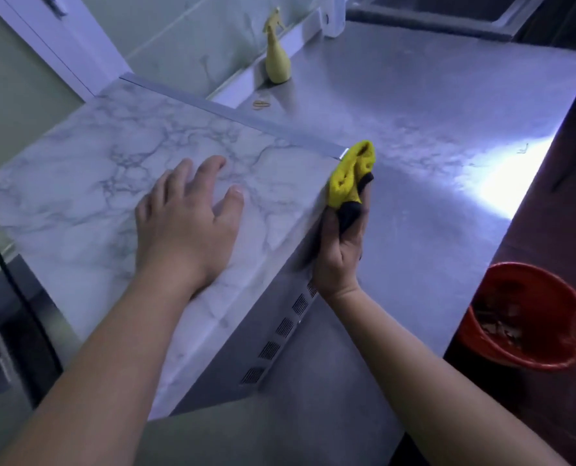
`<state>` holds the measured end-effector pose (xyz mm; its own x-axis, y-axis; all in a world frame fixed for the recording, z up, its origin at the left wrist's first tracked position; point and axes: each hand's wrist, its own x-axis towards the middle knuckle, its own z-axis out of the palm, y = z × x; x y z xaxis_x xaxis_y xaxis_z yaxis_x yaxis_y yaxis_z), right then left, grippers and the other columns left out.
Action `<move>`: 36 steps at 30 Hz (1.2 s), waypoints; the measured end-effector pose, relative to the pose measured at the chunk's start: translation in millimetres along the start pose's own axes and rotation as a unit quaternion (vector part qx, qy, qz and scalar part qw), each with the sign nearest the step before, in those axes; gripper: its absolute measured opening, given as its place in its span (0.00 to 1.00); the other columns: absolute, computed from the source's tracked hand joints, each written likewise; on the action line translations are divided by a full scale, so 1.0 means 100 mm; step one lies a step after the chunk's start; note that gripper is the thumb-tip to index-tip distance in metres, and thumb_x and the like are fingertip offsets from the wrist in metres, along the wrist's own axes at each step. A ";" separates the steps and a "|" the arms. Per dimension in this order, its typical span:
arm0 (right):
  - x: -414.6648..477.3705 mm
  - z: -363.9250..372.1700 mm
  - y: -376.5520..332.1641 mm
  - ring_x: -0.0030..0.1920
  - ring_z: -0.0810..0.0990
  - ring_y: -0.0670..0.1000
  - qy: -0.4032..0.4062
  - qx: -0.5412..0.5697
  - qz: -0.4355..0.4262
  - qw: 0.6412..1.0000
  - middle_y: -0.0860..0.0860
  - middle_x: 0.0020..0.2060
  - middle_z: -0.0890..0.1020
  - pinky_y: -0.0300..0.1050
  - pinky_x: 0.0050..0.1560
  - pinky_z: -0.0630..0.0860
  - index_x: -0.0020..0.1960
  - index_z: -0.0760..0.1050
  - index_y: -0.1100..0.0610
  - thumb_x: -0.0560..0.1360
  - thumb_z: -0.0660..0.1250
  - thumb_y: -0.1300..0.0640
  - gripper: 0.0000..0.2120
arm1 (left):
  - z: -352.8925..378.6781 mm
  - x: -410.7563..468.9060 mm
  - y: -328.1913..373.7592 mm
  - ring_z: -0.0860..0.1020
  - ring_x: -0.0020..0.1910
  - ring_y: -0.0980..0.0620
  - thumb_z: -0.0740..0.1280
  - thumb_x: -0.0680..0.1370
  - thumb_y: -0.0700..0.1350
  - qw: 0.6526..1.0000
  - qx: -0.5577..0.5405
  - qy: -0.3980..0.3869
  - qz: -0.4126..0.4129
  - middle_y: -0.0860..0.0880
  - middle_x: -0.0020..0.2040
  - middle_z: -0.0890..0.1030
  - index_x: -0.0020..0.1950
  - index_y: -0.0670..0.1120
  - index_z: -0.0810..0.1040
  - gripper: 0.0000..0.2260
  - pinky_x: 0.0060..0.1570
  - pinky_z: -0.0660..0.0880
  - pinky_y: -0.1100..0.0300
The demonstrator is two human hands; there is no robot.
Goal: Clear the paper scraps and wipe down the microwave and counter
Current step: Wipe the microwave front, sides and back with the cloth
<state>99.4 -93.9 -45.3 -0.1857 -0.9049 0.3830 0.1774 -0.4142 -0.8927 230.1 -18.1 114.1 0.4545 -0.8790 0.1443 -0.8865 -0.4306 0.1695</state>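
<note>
Two bare hands work at a microwave (78, 169) whose top is covered in a white, grey-veined marble pattern. It stands on a brushed steel desk (431, 112). The left hand (185, 223) lies palm down on the microwave's top, near its right edge, its fingers (209, 168) straight and spread apart, holding nothing.

The right hand (342, 250) is just beside the top's right edge, level with the microwave's side, and its fingers are curled round a bunched yellow and black cloth (350, 173). The yellow end of the cloth sticks up past the hand and touches the right edge of the top near its far corner. Below the hand, a row of small vent grilles (284, 326) runs along the microwave's side wall.

At the back of the desk, against the wall ledge, a yellow spray bottle (277, 62) stands upright. A few tan rubber bands (261, 103) lie on the steel just in front of it.

Off the desk's right edge and lower down is a red bucket (569, 331), with brownish paper scraps (496, 326) lying inside. A black cable (7, 270) hangs down past the microwave's left side.
</note>
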 end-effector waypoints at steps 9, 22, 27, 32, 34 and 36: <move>-0.23 -0.13 0.31 0.74 0.67 0.48 0.065 0.066 0.317 0.944 0.48 0.75 0.68 0.44 0.75 0.62 0.78 0.61 0.52 0.86 0.55 0.57 0.21 | 0.00 0.01 0.01 0.57 0.76 0.48 0.51 0.77 0.64 1.000 0.000 0.003 -0.004 0.51 0.77 0.62 0.72 0.63 0.62 0.22 0.74 0.51 0.45; -0.37 -0.68 -0.41 0.64 0.78 0.53 0.115 0.176 0.442 0.872 0.49 0.61 0.80 0.53 0.67 0.75 0.73 0.70 0.51 0.83 0.60 0.48 0.20 | -0.06 -0.01 0.04 0.58 0.75 0.46 0.53 0.78 0.63 1.000 -0.012 -0.015 -0.017 0.51 0.77 0.63 0.72 0.64 0.63 0.22 0.73 0.51 0.44; -0.28 -0.34 -1.25 0.79 0.60 0.49 -0.035 0.093 0.048 0.994 0.52 0.77 0.65 0.51 0.77 0.61 0.75 0.68 0.53 0.81 0.63 0.58 0.22 | -0.06 0.01 0.06 0.58 0.76 0.44 0.54 0.79 0.62 1.000 -0.011 -0.015 -0.019 0.49 0.77 0.62 0.73 0.62 0.63 0.22 0.73 0.52 0.43; -0.45 0.06 -1.15 0.78 0.60 0.62 -0.107 -0.068 -0.132 0.983 0.59 0.76 0.63 0.70 0.70 0.62 0.72 0.69 0.60 0.75 0.65 0.61 0.25 | -0.10 -0.03 0.01 0.60 0.74 0.42 0.59 0.78 0.53 1.000 -0.006 -0.005 0.014 0.48 0.77 0.63 0.74 0.60 0.62 0.24 0.72 0.55 0.42; -0.50 0.11 -0.96 0.77 0.61 0.64 -0.092 -0.132 -0.166 0.973 0.60 0.74 0.65 0.72 0.69 0.61 0.71 0.71 0.60 0.75 0.61 0.54 0.25 | -0.09 -0.01 0.00 0.60 0.74 0.42 0.59 0.79 0.56 1.000 0.000 -0.003 0.018 0.48 0.76 0.63 0.74 0.60 0.63 0.23 0.71 0.55 0.42; -0.50 0.15 -0.78 0.78 0.59 0.61 -0.063 -0.134 -0.167 0.975 0.60 0.75 0.65 0.71 0.71 0.60 0.73 0.69 0.59 0.75 0.59 0.52 0.27 | -0.06 0.03 0.01 0.60 0.74 0.43 0.58 0.80 0.59 1.000 -0.012 0.005 0.002 0.48 0.75 0.64 0.73 0.61 0.65 0.21 0.71 0.55 0.42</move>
<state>109.3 -17.6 8.3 -0.0665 -0.7353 0.6744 -0.1337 -0.6633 -0.7363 231.2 -20.4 120.4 0.4520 -0.8786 0.1541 -0.8860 -0.4222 0.1915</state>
